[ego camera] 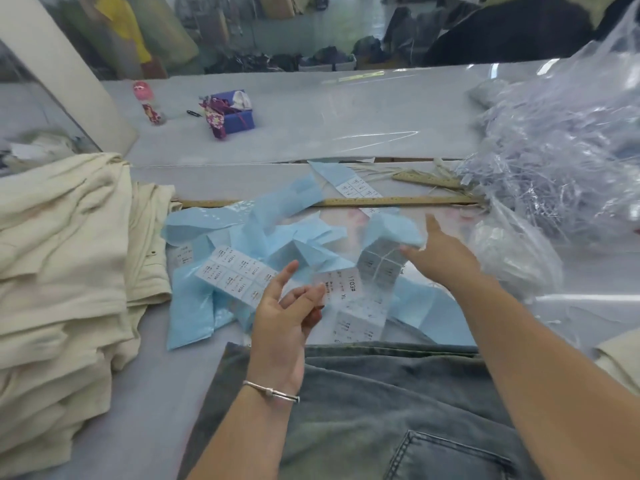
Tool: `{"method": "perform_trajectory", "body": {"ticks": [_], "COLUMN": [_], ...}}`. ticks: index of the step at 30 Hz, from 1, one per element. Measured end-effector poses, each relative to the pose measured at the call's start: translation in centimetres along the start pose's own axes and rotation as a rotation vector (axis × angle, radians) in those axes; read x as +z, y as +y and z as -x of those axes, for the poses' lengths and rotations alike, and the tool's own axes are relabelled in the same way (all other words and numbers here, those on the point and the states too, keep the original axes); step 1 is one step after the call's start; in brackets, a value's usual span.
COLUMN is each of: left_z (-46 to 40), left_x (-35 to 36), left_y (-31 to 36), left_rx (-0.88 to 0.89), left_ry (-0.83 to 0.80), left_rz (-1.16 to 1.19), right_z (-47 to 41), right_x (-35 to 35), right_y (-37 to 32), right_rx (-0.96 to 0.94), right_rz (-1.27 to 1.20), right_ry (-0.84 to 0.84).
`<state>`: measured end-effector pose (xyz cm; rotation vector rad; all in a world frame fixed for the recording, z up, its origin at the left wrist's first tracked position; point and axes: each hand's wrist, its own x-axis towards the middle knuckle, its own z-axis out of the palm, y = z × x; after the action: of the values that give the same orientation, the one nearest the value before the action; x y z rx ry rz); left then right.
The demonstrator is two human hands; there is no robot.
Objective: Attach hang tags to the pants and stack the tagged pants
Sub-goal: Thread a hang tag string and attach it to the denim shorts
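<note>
Grey-blue washed denim pants [398, 410] lie nearest, cream pants [59, 271] are stacked at left, light blue sheets [249, 230] carry white labels [239, 271] with black print, a yellow-brown ruler [398, 201] crosses the pale grey surface [311, 119], beside a purple floral-patterned box [235, 112]

purple box [235, 112], pink-capped bottle [148, 102], wooden ruler [398, 201]

Jeans [381, 410] lie nearest the viewer on the table [311, 116]. Just beyond them, label sheets [235, 275] are scattered at centre. A pants stack [59, 271] sits left, plastic bags [561, 161] right. A ruler [398, 201] lies behind the sheets, a box [235, 114] farther back.
</note>
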<state>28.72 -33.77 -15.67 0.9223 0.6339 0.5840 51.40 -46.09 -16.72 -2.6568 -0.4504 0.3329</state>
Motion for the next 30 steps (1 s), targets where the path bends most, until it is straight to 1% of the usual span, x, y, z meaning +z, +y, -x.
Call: {"method": "perform_trajectory", "body": {"ticks": [2, 4, 5, 6, 7, 8, 9, 10, 11, 12, 13, 15, 17, 20, 23, 26, 30], "left_z": [1.5, 2.9, 3.6, 4.3, 4.9, 5.6, 6.3, 6.9, 7.5, 8.1, 8.8, 10.1, 11.1, 11.9, 11.7, 11.2, 9.4], "left_x": [0.4, 0.5, 0.6, 0.8, 1.0, 1.4, 2.0, 2.6, 3.3, 4.0, 4.7, 5.9, 6.9, 7.8, 8.2, 8.5, 9.0], "left_y": [-0.8, -1.5, -1.9, -2.3, -2.7, -3.1, -3.6, -4.1, -4.7, -5.4, -6.0, -7.2, -8.0, -9.0, -10.0, -11.0, -12.2], "left_rx": [-0.040, -0.085, -0.105, -0.120, -0.134, -0.141, -0.143, -0.144, -0.144, -0.144, -0.144, -0.141, -0.120, -0.094, -0.064, -0.051, -0.057], "left_ry": [0.012, 0.023, 0.025, 0.028, 0.034, 0.040, 0.043, 0.038, 0.027, 0.013, -0.002, -0.026, -0.065, -0.125, -0.134, -0.127, -0.096], "left_rz": [0.054, 0.080, 0.093, 0.108, 0.119, 0.120, 0.105, 0.075, 0.036, -0.005, -0.044, -0.126, -0.218, -0.399, -0.523, -0.558, -0.594], "right_z": [0.5, 1.9, 3.1, 4.5, 6.4, 8.7, 11.3, 13.6, 15.6, 17.1, 18.2, 19.2, 19.5, 19.5, 19.2, 18.2, 14.4], "right_x": [-0.2, -0.7, -1.0, -1.1, -1.0, -0.9, -0.9, -0.8, -0.6, -0.3, -0.1, -0.3, -1.0, -2.1, -2.1, -1.6, -1.9], "right_y": [0.3, 0.4, 0.7, 1.1, 1.5, 2.0, 2.5, 3.1, 3.6, 4.2, 4.7, 5.7, 7.0, 9.3, 11.5, 13.2, 16.1], "right_rx": [-0.027, -0.034, -0.045, -0.076, -0.105, -0.127, -0.141, -0.144, -0.150, -0.160, -0.167, -0.138, -0.131, -0.135, -0.096, -0.053, 0.054], "right_rz": [0.010, 0.020, -0.067, -0.238, -0.477, -0.726, -0.913, -1.022, -1.055, -1.059, -1.067, -1.088, -1.037, -0.944, -0.869, -0.780, -0.666], "right_ry": [-0.008, 0.073, 0.102, 0.091, 0.027, -0.074, -0.190, -0.296, -0.368, -0.395, -0.370, -0.230, -0.116, -0.100, -0.093, -0.076, 0.106]}}
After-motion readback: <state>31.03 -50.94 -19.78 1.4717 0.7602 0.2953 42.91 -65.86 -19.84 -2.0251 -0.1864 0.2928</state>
